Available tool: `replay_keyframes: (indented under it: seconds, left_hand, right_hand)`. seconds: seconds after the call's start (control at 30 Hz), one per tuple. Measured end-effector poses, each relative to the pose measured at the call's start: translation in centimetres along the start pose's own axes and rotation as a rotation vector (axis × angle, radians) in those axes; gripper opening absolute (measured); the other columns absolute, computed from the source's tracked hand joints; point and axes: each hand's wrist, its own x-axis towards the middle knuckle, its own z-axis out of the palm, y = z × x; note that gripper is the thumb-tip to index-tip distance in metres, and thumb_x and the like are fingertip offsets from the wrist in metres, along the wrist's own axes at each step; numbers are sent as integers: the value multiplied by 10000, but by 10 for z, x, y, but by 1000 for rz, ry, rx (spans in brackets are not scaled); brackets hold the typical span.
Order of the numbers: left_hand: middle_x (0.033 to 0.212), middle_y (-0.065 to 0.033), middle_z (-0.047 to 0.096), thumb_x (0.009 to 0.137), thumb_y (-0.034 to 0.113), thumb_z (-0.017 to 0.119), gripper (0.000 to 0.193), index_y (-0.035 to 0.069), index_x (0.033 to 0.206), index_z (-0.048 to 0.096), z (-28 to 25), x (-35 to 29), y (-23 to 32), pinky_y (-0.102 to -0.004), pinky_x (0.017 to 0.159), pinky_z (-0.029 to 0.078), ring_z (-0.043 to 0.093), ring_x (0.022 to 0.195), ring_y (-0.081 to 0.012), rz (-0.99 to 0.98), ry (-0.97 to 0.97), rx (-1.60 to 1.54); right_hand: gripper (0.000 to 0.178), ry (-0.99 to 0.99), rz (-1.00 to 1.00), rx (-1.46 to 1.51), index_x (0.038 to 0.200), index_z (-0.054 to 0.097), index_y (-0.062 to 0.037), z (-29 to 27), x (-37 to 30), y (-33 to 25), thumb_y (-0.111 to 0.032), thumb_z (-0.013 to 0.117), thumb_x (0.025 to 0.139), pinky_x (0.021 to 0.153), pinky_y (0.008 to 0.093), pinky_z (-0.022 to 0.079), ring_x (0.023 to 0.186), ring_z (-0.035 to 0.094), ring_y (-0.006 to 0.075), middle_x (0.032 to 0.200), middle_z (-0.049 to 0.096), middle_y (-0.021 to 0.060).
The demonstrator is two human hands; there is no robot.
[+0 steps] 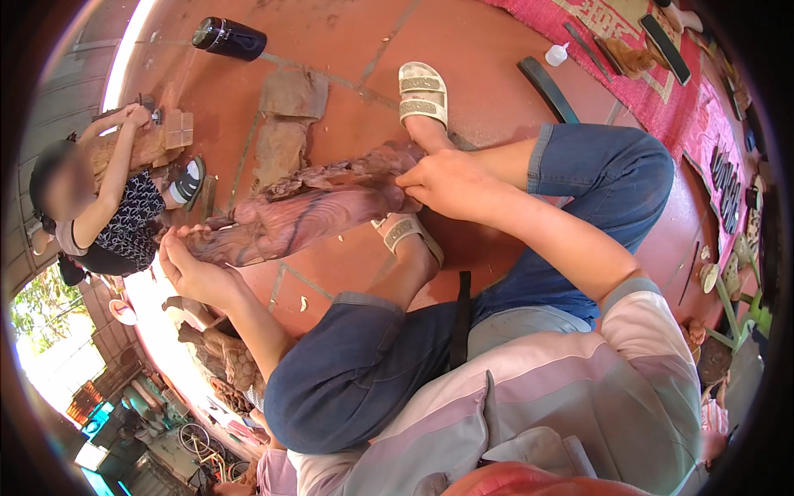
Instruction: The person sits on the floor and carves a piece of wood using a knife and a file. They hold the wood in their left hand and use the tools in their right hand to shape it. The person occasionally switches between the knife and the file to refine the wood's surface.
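Two hands hold one long carved log of reddish-brown wood, which lies across the tiled floor between the person's feet. The left hand cups the log's near end from below, fingers curled up around it; the right hand grips the far end, fingers closed on the wood beside the ankle. Two pale strapped sandals show, one beyond the log and one just on the near side of it. One dark cylindrical container lies on its side near the top edge. One small white bottle stands at the rim of a red patterned mat. One other person sits at the left, bent over another wood piece.
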Motion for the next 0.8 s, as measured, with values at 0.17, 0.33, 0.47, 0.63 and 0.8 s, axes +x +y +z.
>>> replay_keyframes:
  seconds: [0.17,0.33,0.47,0.63,0.8]
  left_hand:
    - [780,-88,566,898,132,511,169,-31,940,531,-5,1,7,-298,600,487,546,663,-169,1,-15,-4]
    - [770,-85,563,900,130,507,170,-33,945,530,-9,-1,11,-297,598,484,544,661,-170,10,4,-5]
    - [771,-89,562,902,133,505,175,-33,950,533,-4,1,11,-299,600,484,545,670,-169,5,2,26]
    - [783,-92,569,899,127,504,168,-32,938,541,-5,-2,11,-303,601,486,548,680,-174,-7,39,29]
    - [794,-87,569,890,130,513,169,-29,937,543,-8,1,10,-302,603,487,550,680,-178,29,-3,29]
  right_hand:
    - [166,-55,6,-104,852,682,-77,24,19,2,-136,538,794,733,423,494,817,633,311,825,658,145]
    - [171,-29,-35,-57,859,675,-71,11,5,-6,-141,533,795,725,432,495,813,633,318,813,654,146]
    - [184,-52,-36,-68,880,676,-70,21,18,2,-149,529,804,735,432,492,800,631,321,804,653,155]
    - [181,40,-17,65,883,675,-71,16,1,-4,-148,531,805,719,435,493,779,629,330,787,649,161]
    - [184,30,-37,34,902,669,-72,17,-1,-5,-153,538,802,701,436,495,757,629,333,783,645,169]
